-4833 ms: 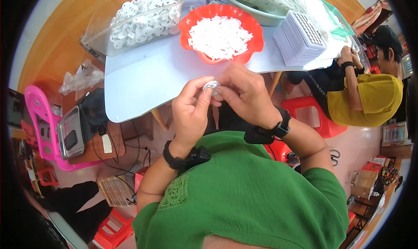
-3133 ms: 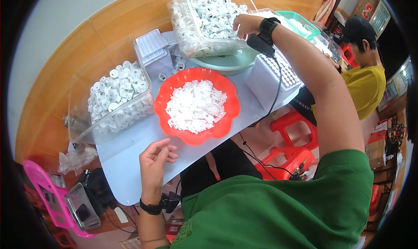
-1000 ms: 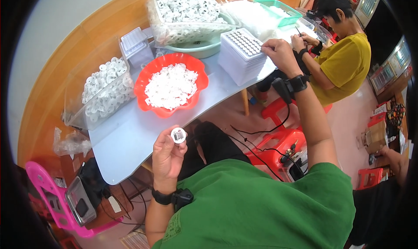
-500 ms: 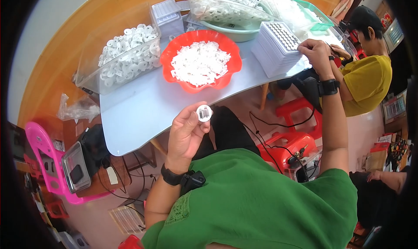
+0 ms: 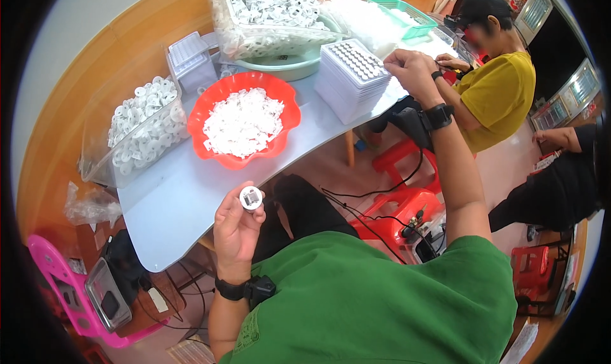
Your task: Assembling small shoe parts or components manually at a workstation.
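In the head view, a small round white plastic piece [image 5: 251, 198] with a grey rectangular centre sat at the fingertips of the left hand [image 5: 235, 229], pinched between thumb and fingers, well apart from the table. The right hand [image 5: 412, 70] had its fingertips drawn together just beside a tall stack of white plastic trays [image 5: 347, 95]; whether they gripped anything could not be told. A scalloped red plastic bowl [image 5: 291, 111] of white bits stood on the pale blue table [image 5: 167, 219], right of a clear plastic bin [image 5: 98, 154].

Green short-sleeved top [image 5: 382, 300], black wristbands [image 5: 439, 116]
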The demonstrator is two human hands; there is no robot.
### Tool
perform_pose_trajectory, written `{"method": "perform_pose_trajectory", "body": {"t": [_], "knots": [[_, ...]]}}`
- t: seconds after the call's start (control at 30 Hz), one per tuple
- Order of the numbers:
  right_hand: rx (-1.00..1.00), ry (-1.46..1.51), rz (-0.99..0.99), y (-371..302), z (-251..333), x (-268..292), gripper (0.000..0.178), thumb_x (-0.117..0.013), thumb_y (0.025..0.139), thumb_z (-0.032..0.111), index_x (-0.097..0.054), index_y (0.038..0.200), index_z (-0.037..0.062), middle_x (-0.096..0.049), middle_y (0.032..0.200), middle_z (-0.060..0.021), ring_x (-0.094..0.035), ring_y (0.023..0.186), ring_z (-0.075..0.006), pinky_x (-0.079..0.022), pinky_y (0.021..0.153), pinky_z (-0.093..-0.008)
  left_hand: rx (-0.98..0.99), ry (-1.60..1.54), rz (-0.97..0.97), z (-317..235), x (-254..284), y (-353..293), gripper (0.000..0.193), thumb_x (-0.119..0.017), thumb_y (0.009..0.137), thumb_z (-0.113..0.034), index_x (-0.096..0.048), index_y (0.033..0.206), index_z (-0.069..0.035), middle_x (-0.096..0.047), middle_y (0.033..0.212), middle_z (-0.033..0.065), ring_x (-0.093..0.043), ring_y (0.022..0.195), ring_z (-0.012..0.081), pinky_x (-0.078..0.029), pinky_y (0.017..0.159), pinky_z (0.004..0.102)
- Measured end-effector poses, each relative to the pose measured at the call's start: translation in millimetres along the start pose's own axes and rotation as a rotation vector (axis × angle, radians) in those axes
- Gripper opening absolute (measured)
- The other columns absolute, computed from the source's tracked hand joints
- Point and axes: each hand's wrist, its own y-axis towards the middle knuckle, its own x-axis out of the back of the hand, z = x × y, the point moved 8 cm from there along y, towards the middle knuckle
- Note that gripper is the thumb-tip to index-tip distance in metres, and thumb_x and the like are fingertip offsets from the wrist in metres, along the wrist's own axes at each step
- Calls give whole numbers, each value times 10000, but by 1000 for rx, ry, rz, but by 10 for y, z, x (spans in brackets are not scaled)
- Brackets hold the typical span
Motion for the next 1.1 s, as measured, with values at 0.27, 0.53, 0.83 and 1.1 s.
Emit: {"method": "perform_pose_trajectory", "body": {"t": [0.27,0.53,0.83,1.1], "knots": [[87,-205,29,151,-70,-27,118,-660,783,96,-699,857,13,-633,647,-63,-567,617,-113,-440,556,-265,6,12,-7,17,16,8,349,-566,929,-160,-529,1209,45,-622,1019,196,-589,774,180,-485,663,277],[75,-215,57,140,-10,-28,95,-695,759,104,-706,832,44,-625,649,-41,-565,604,-103,-445,549,-258,12,23,-11,25,4,1,353,-561,933,-161,-528,1212,53,-619,1023,186,-587,784,182,-484,666,279],[-70,-36,213,218,-230,-87,102,-672,750,101,-639,763,5,-581,635,-12,-515,520,-65,-404,427,-207,3,49,-32,34,-35,-1,334,-531,938,-126,-508,1217,57,-593,1032,214,-569,774,186,-480,651,271],[84,169,-45,-283,416,191,44,-619,762,17,-601,786,-16,-538,631,7,-481,592,-54,-390,518,-223,44,67,42,47,-135,9,341,-530,955,-167,-522,1226,40,-622,962,99,-593,782,145,-486,671,254]]}}
